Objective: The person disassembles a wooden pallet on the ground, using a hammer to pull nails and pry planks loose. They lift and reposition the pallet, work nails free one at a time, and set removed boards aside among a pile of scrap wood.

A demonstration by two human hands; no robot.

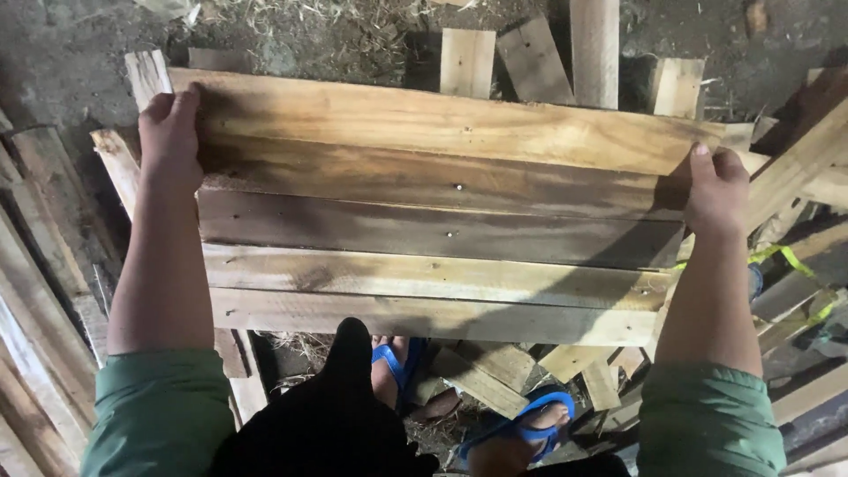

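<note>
While the person is standing over a litter of wood offcuts, both hands are gripping a panel of nailed planks (pixel 433 221) by its two short ends. The left hand (pixel 170 132) is clamping the panel's far left corner, fingers curled over the top edge and out of sight behind the wood. The right hand (pixel 715 187) is closing on the right end — thumb lying on the upper face, the other fingers hidden underneath. The panel is lying roughly level in front of the body, its long planks running from side to side, pale ones at the near and far edges and darker ones between. Below its near edge, two feet in blue sandals (pixel 530 424) are showing among loose wood scraps (pixel 481 380) — more short boards (pixel 530 62) are lying beyond the far edge on the dirt floor (pixel 62 53).
</note>
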